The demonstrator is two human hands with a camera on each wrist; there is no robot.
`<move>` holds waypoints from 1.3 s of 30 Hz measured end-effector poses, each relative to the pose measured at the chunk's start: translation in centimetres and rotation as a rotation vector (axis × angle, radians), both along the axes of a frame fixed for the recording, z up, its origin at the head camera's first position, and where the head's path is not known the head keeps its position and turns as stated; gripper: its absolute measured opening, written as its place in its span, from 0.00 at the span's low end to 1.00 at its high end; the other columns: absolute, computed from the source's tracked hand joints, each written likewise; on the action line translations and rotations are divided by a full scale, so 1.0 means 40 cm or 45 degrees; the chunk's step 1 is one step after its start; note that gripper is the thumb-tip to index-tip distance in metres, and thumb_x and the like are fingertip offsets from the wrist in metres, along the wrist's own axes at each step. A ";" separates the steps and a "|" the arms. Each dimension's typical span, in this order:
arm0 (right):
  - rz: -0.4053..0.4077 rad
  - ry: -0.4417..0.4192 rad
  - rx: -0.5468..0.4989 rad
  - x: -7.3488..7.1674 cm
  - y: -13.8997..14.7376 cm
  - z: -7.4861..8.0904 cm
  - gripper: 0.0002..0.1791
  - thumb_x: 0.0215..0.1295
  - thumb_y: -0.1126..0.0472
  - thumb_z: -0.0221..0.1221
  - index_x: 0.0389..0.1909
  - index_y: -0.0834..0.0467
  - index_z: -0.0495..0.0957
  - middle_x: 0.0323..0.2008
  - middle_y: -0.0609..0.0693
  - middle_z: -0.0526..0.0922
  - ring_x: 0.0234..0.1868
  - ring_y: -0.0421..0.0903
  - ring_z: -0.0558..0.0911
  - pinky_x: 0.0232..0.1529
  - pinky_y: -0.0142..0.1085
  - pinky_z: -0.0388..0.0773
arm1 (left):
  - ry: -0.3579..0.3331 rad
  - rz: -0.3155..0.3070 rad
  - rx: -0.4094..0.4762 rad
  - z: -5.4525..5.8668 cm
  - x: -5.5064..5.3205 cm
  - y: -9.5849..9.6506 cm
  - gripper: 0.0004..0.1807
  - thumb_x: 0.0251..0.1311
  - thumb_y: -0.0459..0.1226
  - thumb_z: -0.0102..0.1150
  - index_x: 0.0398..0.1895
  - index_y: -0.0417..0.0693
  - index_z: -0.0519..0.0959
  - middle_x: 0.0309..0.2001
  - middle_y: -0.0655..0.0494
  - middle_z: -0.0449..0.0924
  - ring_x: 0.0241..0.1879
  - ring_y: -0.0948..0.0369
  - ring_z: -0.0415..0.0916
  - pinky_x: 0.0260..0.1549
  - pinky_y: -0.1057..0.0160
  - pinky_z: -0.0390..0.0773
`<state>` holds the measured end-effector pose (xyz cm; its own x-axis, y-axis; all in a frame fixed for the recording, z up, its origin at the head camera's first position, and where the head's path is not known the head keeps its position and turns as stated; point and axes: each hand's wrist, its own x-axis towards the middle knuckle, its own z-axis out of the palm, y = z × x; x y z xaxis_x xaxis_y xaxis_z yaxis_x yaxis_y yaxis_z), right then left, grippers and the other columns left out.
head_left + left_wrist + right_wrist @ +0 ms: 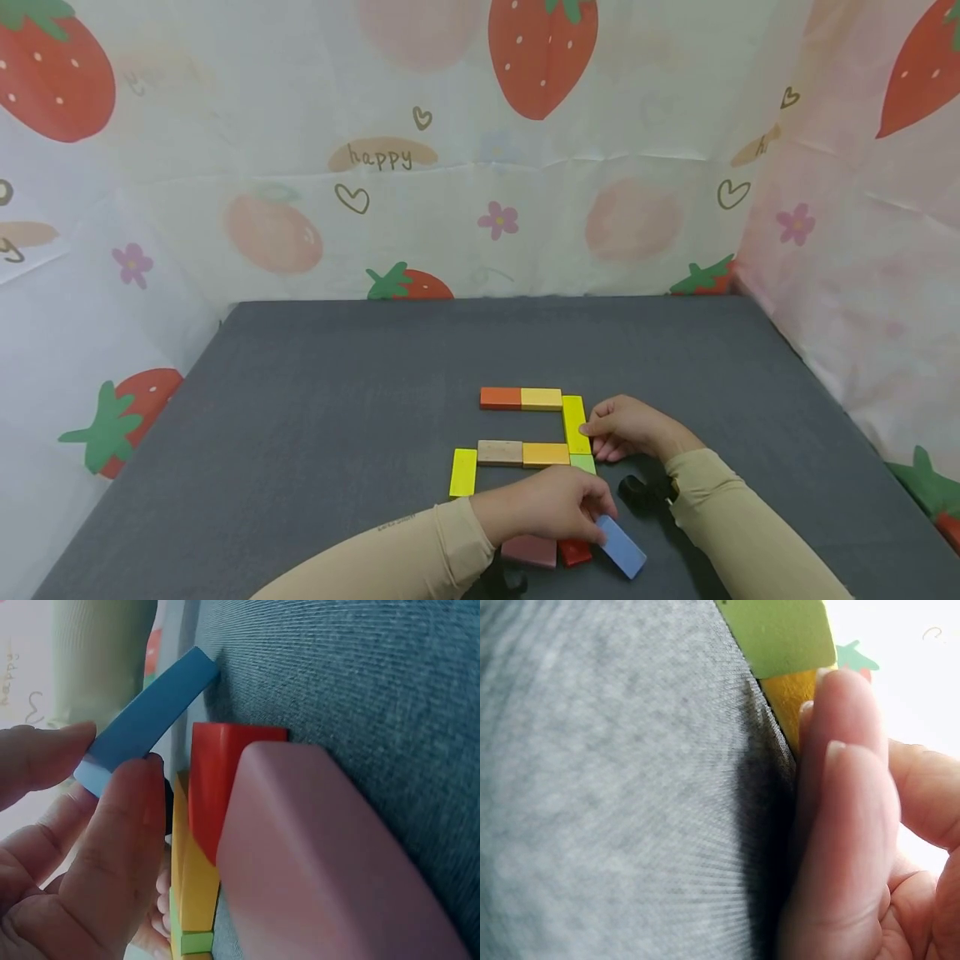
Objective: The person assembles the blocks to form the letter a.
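In the head view my left hand (558, 504) pinches a blue rectangular block (622, 547) by one end. The left wrist view shows that blue block (154, 712) tilted between thumb and fingertips, its far end near the cloth. Below the left hand lie a pink block (529, 551) and a red block (575, 552), end to end. My right hand (633, 429) rests at the right side of a long yellow block (574, 423), fingertips against its edge. A light green block (582, 462) adjoins its near end; in the right wrist view the fingers (851, 817) lie relaxed beside the yellow.
An orange-red block (500, 398) and a pale yellow block (541, 399) form the far row. Nearer are a plain wood block (499, 452), an orange block (546, 454) and a shorter yellow block (463, 472). Everything lies on a dark grey cloth-covered table (337, 375) with printed curtains around.
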<state>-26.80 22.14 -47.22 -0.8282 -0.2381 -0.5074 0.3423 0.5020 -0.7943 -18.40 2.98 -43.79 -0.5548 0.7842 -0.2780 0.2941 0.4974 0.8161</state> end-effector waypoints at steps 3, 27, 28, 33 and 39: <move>0.018 0.010 -0.006 0.002 0.000 0.002 0.11 0.66 0.59 0.60 0.25 0.59 0.77 0.16 0.47 0.79 0.15 0.38 0.78 0.23 0.29 0.78 | 0.001 -0.009 -0.013 -0.001 0.003 0.003 0.12 0.56 0.32 0.67 0.44 0.48 0.82 0.32 0.60 0.81 0.29 0.73 0.71 0.33 0.75 0.73; 0.015 0.021 -0.003 0.000 0.004 -0.006 0.11 0.66 0.59 0.60 0.25 0.59 0.78 0.16 0.47 0.79 0.14 0.37 0.77 0.23 0.29 0.78 | 0.806 -0.256 -0.281 -0.007 0.016 0.008 0.15 0.55 0.47 0.70 0.47 0.67 0.83 0.51 0.65 0.74 0.49 0.67 0.62 0.44 0.73 0.64; 0.009 0.017 0.002 0.000 0.004 -0.006 0.11 0.66 0.59 0.60 0.25 0.59 0.78 0.16 0.47 0.79 0.14 0.37 0.77 0.23 0.29 0.78 | 0.804 -0.257 -0.280 -0.007 0.016 0.009 0.15 0.55 0.47 0.70 0.47 0.66 0.83 0.51 0.65 0.74 0.50 0.67 0.63 0.45 0.73 0.65; 0.011 0.010 0.004 0.000 0.002 -0.003 0.11 0.66 0.58 0.60 0.25 0.59 0.78 0.16 0.47 0.79 0.14 0.37 0.77 0.23 0.29 0.79 | 0.755 -0.246 -0.296 -0.007 0.021 0.012 0.16 0.55 0.47 0.70 0.47 0.67 0.82 0.54 0.65 0.72 0.53 0.66 0.62 0.50 0.70 0.67; 0.019 0.023 -0.001 0.003 0.001 0.003 0.11 0.66 0.58 0.60 0.25 0.59 0.77 0.16 0.47 0.79 0.14 0.37 0.78 0.23 0.29 0.79 | 0.717 -0.222 -0.308 -0.012 0.023 0.014 0.16 0.54 0.48 0.70 0.46 0.69 0.81 0.56 0.65 0.70 0.54 0.66 0.60 0.51 0.68 0.67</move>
